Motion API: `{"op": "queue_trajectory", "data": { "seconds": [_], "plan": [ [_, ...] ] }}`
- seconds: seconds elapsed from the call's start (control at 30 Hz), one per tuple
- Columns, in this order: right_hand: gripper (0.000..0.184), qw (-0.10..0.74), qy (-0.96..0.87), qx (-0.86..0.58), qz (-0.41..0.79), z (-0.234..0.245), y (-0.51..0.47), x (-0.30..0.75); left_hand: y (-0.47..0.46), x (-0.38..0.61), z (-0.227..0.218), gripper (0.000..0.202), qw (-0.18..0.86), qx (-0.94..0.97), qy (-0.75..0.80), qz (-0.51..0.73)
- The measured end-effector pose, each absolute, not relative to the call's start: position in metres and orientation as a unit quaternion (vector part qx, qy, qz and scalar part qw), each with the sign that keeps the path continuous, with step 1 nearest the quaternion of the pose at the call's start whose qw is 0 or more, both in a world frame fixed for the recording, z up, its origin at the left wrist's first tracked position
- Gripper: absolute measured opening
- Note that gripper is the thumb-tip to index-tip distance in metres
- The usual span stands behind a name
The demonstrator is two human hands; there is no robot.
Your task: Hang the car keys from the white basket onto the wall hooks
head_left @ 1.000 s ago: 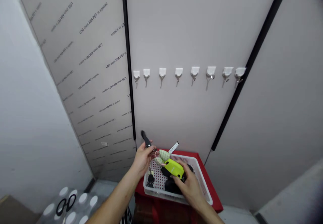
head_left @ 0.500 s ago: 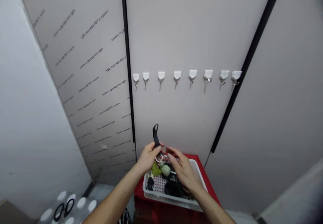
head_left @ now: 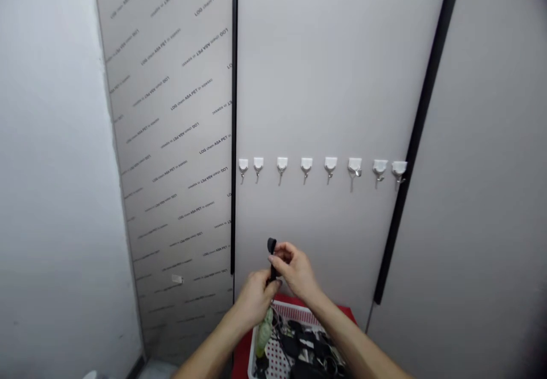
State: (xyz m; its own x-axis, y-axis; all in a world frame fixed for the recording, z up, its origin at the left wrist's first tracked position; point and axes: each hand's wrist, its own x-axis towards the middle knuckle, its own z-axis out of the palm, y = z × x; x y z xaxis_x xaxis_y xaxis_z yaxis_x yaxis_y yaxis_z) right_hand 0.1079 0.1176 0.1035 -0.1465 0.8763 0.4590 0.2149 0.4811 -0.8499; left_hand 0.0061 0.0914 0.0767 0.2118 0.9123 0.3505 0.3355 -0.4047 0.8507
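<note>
Both my hands hold one keychain in front of the wall. My left hand [head_left: 255, 299] is closed round its lower part, and a pale green charm [head_left: 264, 331] dangles below that fist. My right hand [head_left: 294, 268] pinches the black strap loop [head_left: 272, 248] at the top of the keychain. Above, a row of several white wall hooks [head_left: 306, 165] runs across the grey panel, all bare. Below my hands a white basket [head_left: 254, 354] holds several dark key fobs [head_left: 305, 345].
The basket stands on a red surface [head_left: 241, 362]. A black vertical strip [head_left: 233, 134] divides the wall panels on the left, and another black strip [head_left: 416, 139] slants down on the right. The left panel carries printed protective film [head_left: 171, 139].
The view has tilted upward, so the hooks sit lower in the picture. My right hand left the basket and took the black strap; both hands rose with the keychain.
</note>
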Motion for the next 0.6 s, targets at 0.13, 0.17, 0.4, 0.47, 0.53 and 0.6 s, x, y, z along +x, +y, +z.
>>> {"op": "queue_trajectory", "data": {
  "seconds": [0.13,0.17,0.4,0.47,0.53,0.6],
  "plan": [
    [0.018,0.542,-0.665,-0.365,0.362,0.136,0.128,0.092,0.099,-0.009,0.099,0.026,0.490,0.584,0.391,0.516],
    [0.019,0.549,-0.663,-0.356,0.363,0.146,0.132,0.086,0.102,-0.014,0.106,0.029,0.512,0.551,0.376,0.542],
    [0.024,0.591,-0.656,-0.338,0.326,0.198,0.164,0.041,0.126,-0.037,0.157,0.025,0.461,0.497,0.344,0.650],
    [0.023,0.604,-0.654,-0.345,0.298,0.207,0.175,0.031,0.133,-0.040,0.168,0.020,0.441,0.491,0.350,0.665],
    [0.023,0.616,-0.651,-0.351,0.272,0.214,0.185,0.023,0.142,-0.044,0.177,0.017,0.437,0.474,0.350,0.680],
    [0.023,0.620,-0.644,-0.368,0.256,0.219,0.194,0.019,0.150,-0.046,0.183,0.015,0.438,0.457,0.348,0.691]
  ]
}}
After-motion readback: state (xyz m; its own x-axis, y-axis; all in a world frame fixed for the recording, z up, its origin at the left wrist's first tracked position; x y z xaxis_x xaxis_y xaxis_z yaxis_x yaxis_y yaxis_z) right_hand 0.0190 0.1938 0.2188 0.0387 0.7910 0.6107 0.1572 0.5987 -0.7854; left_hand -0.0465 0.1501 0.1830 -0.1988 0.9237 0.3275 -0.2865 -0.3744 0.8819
